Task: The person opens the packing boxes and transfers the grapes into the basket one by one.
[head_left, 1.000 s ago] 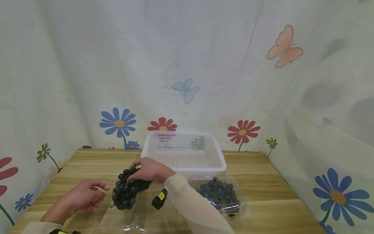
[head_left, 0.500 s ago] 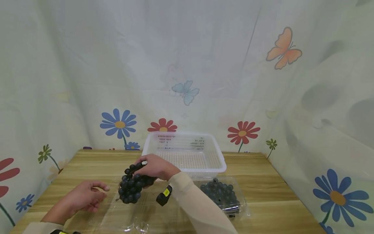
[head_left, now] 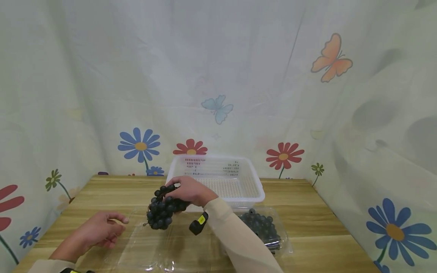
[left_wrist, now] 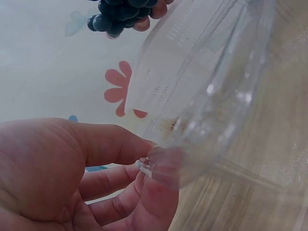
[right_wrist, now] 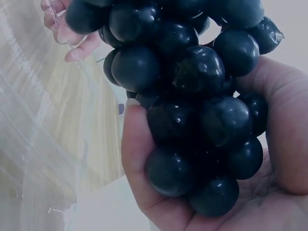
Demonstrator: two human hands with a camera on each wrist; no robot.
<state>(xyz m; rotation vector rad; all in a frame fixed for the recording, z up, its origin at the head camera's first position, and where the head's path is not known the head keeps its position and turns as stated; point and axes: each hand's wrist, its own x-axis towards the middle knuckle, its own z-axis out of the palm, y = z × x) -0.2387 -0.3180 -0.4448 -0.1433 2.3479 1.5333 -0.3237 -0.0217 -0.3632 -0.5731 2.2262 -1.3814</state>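
My right hand (head_left: 191,191) grips a bunch of dark grapes (head_left: 162,210), fingers and thumb curled round it in the right wrist view. The bunch hangs over a clear plastic clamshell box (head_left: 136,254), in front of the white basket. At the box's left edge my left hand (head_left: 99,229) pinches the thin clear plastic between thumb and fingers, which the left wrist view shows close up. Dark round grapes (right_wrist: 197,72) fill most of the right wrist view, hiding part of the palm.
A white perforated basket (head_left: 257,197) stands at the back middle of the wooden table (head_left: 324,227). Right of my right forearm sits another clear box with dark grapes (head_left: 263,227), partly behind the sleeve. A flower-printed curtain (head_left: 218,57) surrounds the table.
My right hand has carried the bunch of grapes up and to the right, away from my left hand. The left hand has stayed in place at the box edge.
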